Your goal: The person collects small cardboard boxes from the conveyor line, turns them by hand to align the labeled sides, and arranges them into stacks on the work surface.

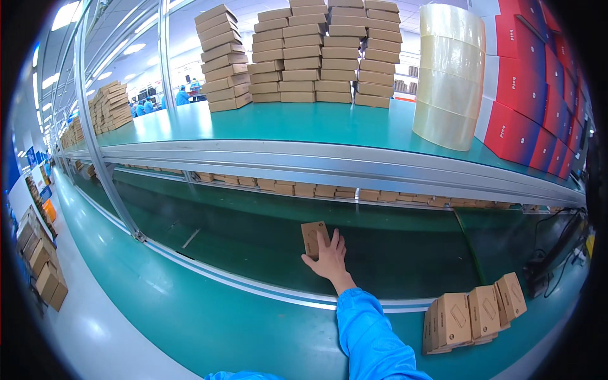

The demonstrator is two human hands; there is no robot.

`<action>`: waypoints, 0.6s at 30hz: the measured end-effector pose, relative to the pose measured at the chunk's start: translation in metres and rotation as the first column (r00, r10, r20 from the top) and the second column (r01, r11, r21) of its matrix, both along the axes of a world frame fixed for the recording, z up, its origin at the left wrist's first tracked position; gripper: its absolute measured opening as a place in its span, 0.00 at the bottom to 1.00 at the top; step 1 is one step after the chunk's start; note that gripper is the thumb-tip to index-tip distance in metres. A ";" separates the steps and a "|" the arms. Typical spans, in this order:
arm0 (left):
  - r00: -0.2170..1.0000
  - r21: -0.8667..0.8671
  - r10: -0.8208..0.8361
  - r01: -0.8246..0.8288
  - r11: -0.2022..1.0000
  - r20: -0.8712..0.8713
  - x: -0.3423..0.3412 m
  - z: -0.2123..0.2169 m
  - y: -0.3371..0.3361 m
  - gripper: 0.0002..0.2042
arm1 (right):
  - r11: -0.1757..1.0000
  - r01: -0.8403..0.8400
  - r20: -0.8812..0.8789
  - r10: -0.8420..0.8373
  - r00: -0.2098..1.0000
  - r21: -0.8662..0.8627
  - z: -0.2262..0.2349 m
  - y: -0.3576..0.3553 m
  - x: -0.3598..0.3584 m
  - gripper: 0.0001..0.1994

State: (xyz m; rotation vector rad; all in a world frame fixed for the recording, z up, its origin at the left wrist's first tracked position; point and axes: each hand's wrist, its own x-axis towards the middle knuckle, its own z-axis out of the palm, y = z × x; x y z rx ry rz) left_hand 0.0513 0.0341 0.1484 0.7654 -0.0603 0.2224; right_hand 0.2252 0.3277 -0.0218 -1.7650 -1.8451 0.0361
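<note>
The right hand [329, 256] lies flat, fingers [334, 239] spread over a small cardboard box [313, 237] on the conveyor belt [253, 234]. The box looks light and stiff; its side edges offer grip.

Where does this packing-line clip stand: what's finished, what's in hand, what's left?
In hand: one hand, presumably the right, lies on a small brown cardboard box on the dark green conveyor belt. Left: a row of similar brown boxes waits on the light green bench edge. Nothing shows what is already done; the other hand is out of view.
</note>
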 end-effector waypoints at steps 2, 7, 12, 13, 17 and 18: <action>1.000 0.005 -0.003 0.003 1.000 0.014 -0.002 0.002 0.002 0.32 | 0.999 0.044 0.075 -0.043 0.996 -0.014 -0.010 0.003 0.000 0.44; 0.999 -0.015 0.039 -0.039 0.999 0.035 -0.003 0.000 -0.007 0.31 | 0.997 0.068 0.113 -0.065 0.992 -0.030 -0.007 0.003 -0.001 0.41; 0.999 -0.001 0.044 -0.044 0.999 0.028 -0.003 0.001 -0.007 0.29 | 0.988 0.153 0.011 -0.153 0.988 -0.001 -0.001 -0.011 -0.003 0.33; 0.999 0.005 0.022 -0.022 1.000 0.043 -0.002 0.002 -0.007 0.29 | 0.987 0.160 0.011 -0.160 0.987 -0.004 0.002 -0.015 -0.004 0.33; 0.997 0.059 0.006 -0.010 0.998 0.074 -0.002 0.007 -0.011 0.26 | 0.995 -0.063 -0.822 -0.026 0.570 -0.076 0.035 -0.040 -0.004 0.22; 0.997 0.057 -0.005 0.001 0.998 0.072 -0.002 0.011 -0.005 0.26 | 0.969 -0.178 -0.896 -0.079 0.437 -0.173 0.055 -0.052 0.002 0.21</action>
